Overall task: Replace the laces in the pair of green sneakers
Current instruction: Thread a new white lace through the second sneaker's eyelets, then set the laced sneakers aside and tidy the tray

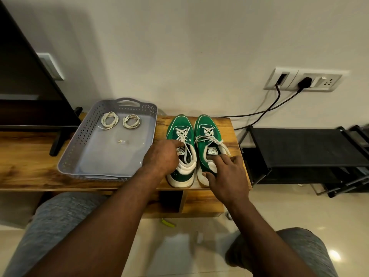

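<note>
- Head view: the pair of green sneakers stands in the middle of the frame on the counter [30, 156]. The toes point to the wall and the heels to me, so the long axis of each shoe runs straight away from my body.
- My left hand [161, 156] lies over the heel part of the left sneaker [179, 126]. Its forefinger reaches forward to the white lace [182, 134] near the tongue. The other fingers are bent under, and I cannot tell if they already pinch the lace.
- My right hand [227, 172] rests released on the collar of the right sneaker [207, 124], with the fingers spread and the thumb at the heel. It touches no lace.
- I judge that the old lace of the left sneaker comes out first. The loose ends lie just ahead of my left fingertips, so the pull would go toward me, along the shoe.
- The two coiled new laces [109, 119] lie in the far part of the grey tray [79, 136], left of centre in the frame and well apart from the shoes. My left hand is the nearer one.
- Both heels stand near the front edge of the counter, and the right sneaker is near the counter's right end. The tray is just beside the left sneaker, so I think the open room is toward me, above my knees.
</note>
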{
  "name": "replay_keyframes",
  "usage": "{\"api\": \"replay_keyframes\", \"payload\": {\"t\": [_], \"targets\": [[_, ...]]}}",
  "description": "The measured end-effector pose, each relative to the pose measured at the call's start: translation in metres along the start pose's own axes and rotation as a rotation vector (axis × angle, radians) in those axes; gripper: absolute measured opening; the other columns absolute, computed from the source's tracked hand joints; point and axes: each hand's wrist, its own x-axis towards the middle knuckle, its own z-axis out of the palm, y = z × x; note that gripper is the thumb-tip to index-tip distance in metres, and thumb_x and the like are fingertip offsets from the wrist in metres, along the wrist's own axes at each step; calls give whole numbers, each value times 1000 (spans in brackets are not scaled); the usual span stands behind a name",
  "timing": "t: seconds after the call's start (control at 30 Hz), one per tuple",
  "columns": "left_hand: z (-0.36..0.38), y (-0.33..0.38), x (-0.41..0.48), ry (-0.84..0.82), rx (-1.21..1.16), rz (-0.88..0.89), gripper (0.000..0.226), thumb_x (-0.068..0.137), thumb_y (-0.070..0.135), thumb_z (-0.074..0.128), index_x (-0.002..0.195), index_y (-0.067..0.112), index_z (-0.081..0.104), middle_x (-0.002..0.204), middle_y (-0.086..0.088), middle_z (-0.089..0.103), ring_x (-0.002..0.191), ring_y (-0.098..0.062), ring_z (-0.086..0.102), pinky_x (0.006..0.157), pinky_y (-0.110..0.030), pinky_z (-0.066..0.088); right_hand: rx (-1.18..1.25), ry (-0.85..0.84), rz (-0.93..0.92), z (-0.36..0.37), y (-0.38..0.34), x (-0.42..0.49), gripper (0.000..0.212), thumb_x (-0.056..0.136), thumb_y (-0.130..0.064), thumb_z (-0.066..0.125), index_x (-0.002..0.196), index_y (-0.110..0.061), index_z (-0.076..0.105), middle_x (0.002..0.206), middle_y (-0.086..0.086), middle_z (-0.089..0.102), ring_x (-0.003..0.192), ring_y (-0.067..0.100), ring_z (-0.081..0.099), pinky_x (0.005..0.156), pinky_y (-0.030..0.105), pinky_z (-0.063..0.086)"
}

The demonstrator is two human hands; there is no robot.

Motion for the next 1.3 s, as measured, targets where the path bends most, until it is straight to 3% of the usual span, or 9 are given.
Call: {"api": "replay_keyframes", "payload": {"t": [0.2, 0.33, 0.53, 0.63, 0.77, 0.93, 1.03, 1.2, 1.3], "targets": [[-5, -1, -13, -1, -26, 50, 57, 98, 6, 60, 144, 40, 58, 147, 3, 60, 125, -25, 61, 98, -43, 57, 6, -58, -19, -8, -1, -6, 59, 90, -51, 74, 143, -34, 53, 148, -8, 55, 129, 28, 44, 96, 40, 51], [-11, 3, -29, 57, 31, 43, 61, 94, 12, 66, 149, 34, 47, 149, 0, 53, 122, -29, 61, 92, -46, 58, 99, -12, 42, -20, -4, -14, 66, 91, -46, 75, 149, -32, 47, 162, -1, 37, 136, 28, 46, 100, 44, 55], [-24, 28, -69, 163, 142, 310, 17, 102, 33, 57, 117, 27, 62, 115, 5, 65, 97, -20, 62, 78, -37, 55, 83, 139, -27, -30, -5, -45, 32, 91, -40, 73, 116, -23, 62, 119, 0, 58, 103, 19, 54, 71, 32, 52], [-9, 32, -90, 68, 173, 421, 15, 102, 39, 53, 108, 28, 62, 103, 7, 66, 91, -19, 63, 70, -35, 52, 73, 6, -62, -25, 0, -61, 18, 94, -36, 67, 104, -23, 63, 102, -3, 63, 88, 20, 59, 64, 31, 44], [27, 30, -99, -207, 245, 461, 18, 98, 38, 57, 110, 31, 69, 109, 3, 71, 95, -24, 66, 77, -39, 57, -10, -265, -35, -16, 18, -64, 19, 93, -39, 57, 96, -22, 66, 94, 1, 69, 83, 28, 66, 66, 39, 56], [97, 10, -103, -446, 233, 238, 21, 95, 40, 65, 110, 29, 74, 107, -2, 72, 95, -24, 68, 82, -39, 60, 47, -593, 125, 37, 61, -80, 22, 91, -41, 67, 106, -26, 70, 110, 5, 74, 102, 30, 67, 79, 35, 55], [154, -16, -103, -547, 261, 115, 26, 94, 39, 68, 115, 26, 73, 114, -5, 71, 101, -28, 68, 87, -42, 60, 35, -847, 139, 88, 80, -85, 43, 92, -48, 73, 126, -22, 65, 126, 5, 70, 118, 29, 62, 96, 38, 53], [234, -58, -100, -678, 174, -33, 43, 97, 34, 67, 138, 25, 59, 143, -6, 56, 131, -30, 55, 105, -43, 51, 138, -942, 239, 164, 95, -103, 48, 95, -42, 73, 133, -15, 63, 134, 9, 66, 125, 29, 59, 100, 35, 48], [275, -81, -90, -777, 161, -142, 47, 98, 31, 64, 143, 22, 55, 146, -10, 49, 131, -34, 54, 107, -44, 49, 122, -980, 320, 208, 116, -118, 51, 96, -43, 71, 136, -11, 61, 136, 14, 63, 127, 32, 57, 100, 35, 46]]}}
